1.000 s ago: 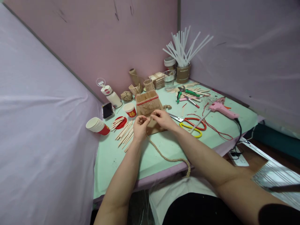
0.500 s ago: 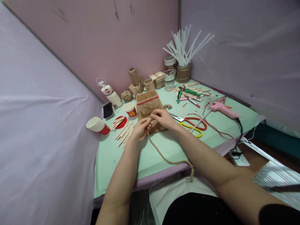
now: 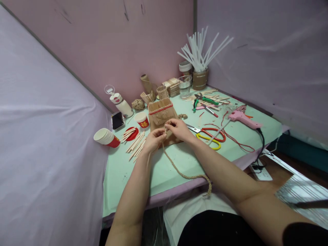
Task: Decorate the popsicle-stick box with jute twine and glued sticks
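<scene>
In the head view, the left hand (image 3: 155, 139) and right hand (image 3: 176, 127) meet over the worktop (image 3: 128, 191). Each grip is closed to a pinch, thumb against fingers, on the upper part of a braided cord (image 3: 176, 169); the fingers partly hide the pinched section. From the left hand the cord curves across the worktop and over its near edge, its free end lying above pale cloth (image 3: 194, 212).

Just beyond the hands stands an open-topped brown box (image 3: 161, 116) with red trim along its rim. A red-and-white paper cup (image 3: 142, 121) stands to its left, and nearer lie loose wooden sticks (image 3: 136, 144), a few of them on a red disc (image 3: 132, 134). Farther left, a stack of paper cups (image 3: 106, 137) is tipped on its side.

Right of the right hand lie scissors (image 3: 217, 135) with red and yellow handles, a pink glue gun (image 3: 244, 119) and green-handled pliers (image 3: 208, 100).
</scene>
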`<control>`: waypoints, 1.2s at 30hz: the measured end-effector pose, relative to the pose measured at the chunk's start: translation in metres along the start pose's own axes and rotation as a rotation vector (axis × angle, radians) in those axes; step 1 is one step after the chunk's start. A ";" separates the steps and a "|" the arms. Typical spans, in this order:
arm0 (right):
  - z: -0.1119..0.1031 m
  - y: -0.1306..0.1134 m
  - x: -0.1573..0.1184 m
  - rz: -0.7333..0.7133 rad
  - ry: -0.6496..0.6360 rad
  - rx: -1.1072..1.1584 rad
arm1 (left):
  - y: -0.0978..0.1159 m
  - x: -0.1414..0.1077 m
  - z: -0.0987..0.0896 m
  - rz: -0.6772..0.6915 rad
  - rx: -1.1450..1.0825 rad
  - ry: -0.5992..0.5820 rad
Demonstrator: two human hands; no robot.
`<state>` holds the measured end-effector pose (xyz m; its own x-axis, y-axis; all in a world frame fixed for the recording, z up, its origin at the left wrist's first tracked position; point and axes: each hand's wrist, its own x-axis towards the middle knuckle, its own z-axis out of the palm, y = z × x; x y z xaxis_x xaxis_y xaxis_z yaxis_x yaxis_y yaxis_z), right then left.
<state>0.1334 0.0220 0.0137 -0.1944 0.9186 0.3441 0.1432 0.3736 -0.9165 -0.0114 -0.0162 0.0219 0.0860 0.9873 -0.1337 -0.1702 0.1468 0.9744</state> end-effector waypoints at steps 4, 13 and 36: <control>0.000 -0.001 0.000 0.020 -0.007 0.039 | -0.001 0.000 -0.001 0.058 0.040 -0.024; -0.001 -0.003 0.000 0.013 -0.077 0.061 | 0.003 -0.001 0.003 0.014 -0.028 0.028; 0.001 -0.007 -0.001 0.086 -0.061 0.191 | -0.002 0.003 0.008 0.055 -0.085 0.067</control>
<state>0.1314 0.0187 0.0193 -0.2491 0.9343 0.2550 -0.0232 0.2575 -0.9660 -0.0032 -0.0143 0.0209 0.0088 0.9954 -0.0954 -0.2552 0.0944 0.9623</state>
